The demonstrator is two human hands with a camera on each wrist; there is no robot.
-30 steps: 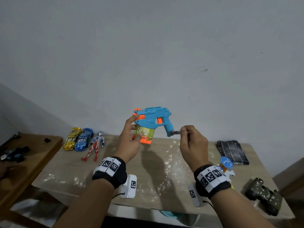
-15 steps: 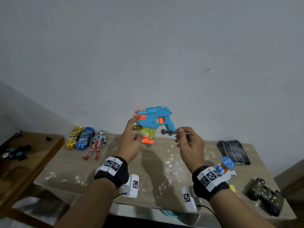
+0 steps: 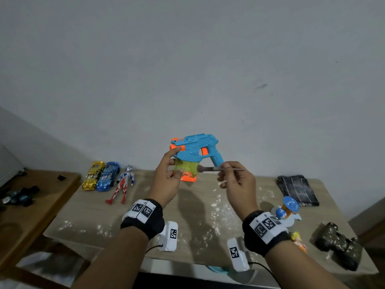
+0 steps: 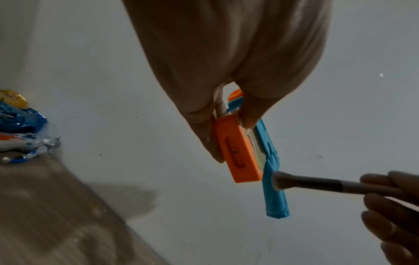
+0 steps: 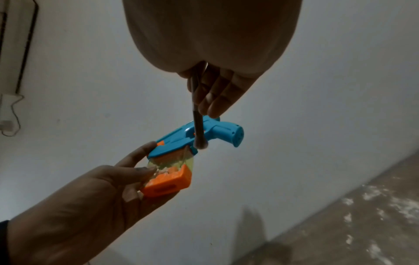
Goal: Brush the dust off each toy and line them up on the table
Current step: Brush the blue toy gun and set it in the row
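In the middle of the head view I hold the blue and orange toy gun (image 3: 196, 150) up in the air above the table (image 3: 193, 209), in front of the wall. My left hand (image 3: 166, 180) has a closed grip on its front end, thumb and fingers pinching the yellow-green clear tank and the orange base under it. My right hand (image 3: 237, 180) pinches a thin brush (image 3: 216, 169) by its handle, lying roughly level across the frame, its bristle tip touching the gun just where the tank meets the blue handle; the left wrist view shows the bristles (image 4: 280, 180) pressed against the blue edge. At the left of the frame, along the far edge of the table, a gold toy car (image 3: 93, 175) and a blue toy car (image 3: 108, 173) lie side by side, touching, with a red and silver action figure (image 3: 123, 184) just beside them. White dust (image 3: 218, 207) is scattered over the tabletop. At the lower right sit a small blue-topped toy (image 3: 288, 207), toy binoculars (image 3: 339, 248) and, further back, a folded dark cloth (image 3: 296, 189).
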